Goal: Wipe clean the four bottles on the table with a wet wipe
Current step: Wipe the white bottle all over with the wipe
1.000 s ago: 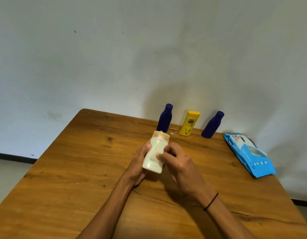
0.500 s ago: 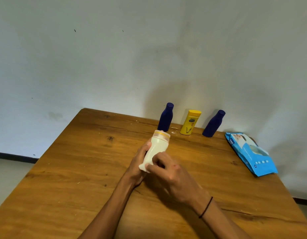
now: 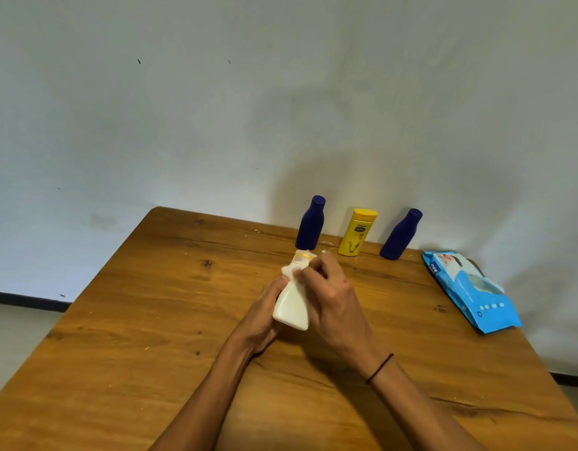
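Wooden table (image 3: 151, 336) with bottles, wipes pack (image 3: 473, 291)

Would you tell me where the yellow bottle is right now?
In the head view, the yellow bottle stands upright at the table's far edge by the wall, between the two blue bottles.

We take this for a plain room in a home, though we cannot say which room. We see a worn wooden table (image 3: 151, 320), knotted and cracked, pushed against a bare pale wall (image 3: 216, 109) that is scuffed and marked. Left of the table a dark skirting strip (image 3: 24, 301) runs along the foot of the wall above a light floor (image 3: 14, 336). On the table's far edge stand household toiletries: two dark blue bottles (image 3: 310, 224) and a yellow bottle (image 3: 357, 232) between them. At the table's right edge lies a blue pack of wet wipes (image 3: 473, 291).
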A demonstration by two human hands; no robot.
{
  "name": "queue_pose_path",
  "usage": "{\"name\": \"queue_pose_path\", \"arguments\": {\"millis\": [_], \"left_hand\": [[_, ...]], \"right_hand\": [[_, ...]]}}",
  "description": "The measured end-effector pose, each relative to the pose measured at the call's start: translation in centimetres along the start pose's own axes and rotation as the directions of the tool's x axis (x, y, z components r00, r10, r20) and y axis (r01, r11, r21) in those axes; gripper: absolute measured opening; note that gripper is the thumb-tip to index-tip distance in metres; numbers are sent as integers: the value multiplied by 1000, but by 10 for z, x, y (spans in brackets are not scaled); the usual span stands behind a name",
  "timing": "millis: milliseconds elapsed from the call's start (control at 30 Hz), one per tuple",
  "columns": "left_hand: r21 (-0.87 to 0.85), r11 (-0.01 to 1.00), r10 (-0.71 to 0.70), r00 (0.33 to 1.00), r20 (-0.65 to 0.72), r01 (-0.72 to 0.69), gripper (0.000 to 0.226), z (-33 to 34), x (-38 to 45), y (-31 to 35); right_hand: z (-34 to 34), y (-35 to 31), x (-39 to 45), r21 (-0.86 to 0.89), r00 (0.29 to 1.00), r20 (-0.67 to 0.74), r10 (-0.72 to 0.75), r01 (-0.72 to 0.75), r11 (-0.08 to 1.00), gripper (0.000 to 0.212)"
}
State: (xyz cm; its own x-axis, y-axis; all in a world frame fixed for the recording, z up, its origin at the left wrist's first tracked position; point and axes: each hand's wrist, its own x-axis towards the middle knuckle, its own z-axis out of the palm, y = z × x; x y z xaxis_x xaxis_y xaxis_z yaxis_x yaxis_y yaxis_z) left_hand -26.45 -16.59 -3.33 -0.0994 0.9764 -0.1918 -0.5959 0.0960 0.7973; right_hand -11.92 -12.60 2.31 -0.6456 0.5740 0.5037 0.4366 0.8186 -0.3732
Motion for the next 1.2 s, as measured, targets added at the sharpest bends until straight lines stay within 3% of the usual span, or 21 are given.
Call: {"name": "queue_pose_path", "arguments": {"millis": [133,233,367,500,600,733,833,900,967,1033,1100,1200], "left_hand": [[-74,997,-11,1000,16,12,54,0,-2,3],[-75,997,-34,999,11,35,58,-1,-3,5],[-133,990,-37,999,39,42,64,-2,-4,6],[-74,996,-39,992,117,48,59,0,-3,2],[-79,996,-20,995,94,27,51,-2,-2,4],[-100,995,-1,1000,17,2,56,-1,-1,1],[-183,983,-4,1000,17,7,54,-4,1,1],[-142,990,-28,1000,3,28,67,-6,1,3],[-82,996,-21,1000,8,22,71,-5,2,4],[-83,997,1,1000,26,1,76,-2,1,1],[-77,997,24,999,23,-22,70,0,0,0],[-46,998,35,999,33,-33,53,-1,-1,2]], "right_hand": [[-2,-10,-19,-30,959,139,-247,254,967,23],[-11,-6,-26,-48,927,195,-321,336,941,26],[-19,10,-20,-74,962,171,-214,229,971,34],[-18,17,2,-88,999,-4,-53,52,995,33],[-10,11,14,-110,999,-41,16,-21,994,52],[-4,-14,8,-146,998,26,-60,63,987,57],[-2,-22,-5,-108,970,141,-199,214,971,45],[-9,-26,-11,129,973,172,-157,136,982,24],[-18,-28,-12,379,988,154,1,-60,924,14],[-24,-25,-5,476,976,125,176,-215,853,12],[-26,-18,4,436,952,106,286,-303,847,15],[-22,-9,10,193,948,33,316,-316,929,22]]}}
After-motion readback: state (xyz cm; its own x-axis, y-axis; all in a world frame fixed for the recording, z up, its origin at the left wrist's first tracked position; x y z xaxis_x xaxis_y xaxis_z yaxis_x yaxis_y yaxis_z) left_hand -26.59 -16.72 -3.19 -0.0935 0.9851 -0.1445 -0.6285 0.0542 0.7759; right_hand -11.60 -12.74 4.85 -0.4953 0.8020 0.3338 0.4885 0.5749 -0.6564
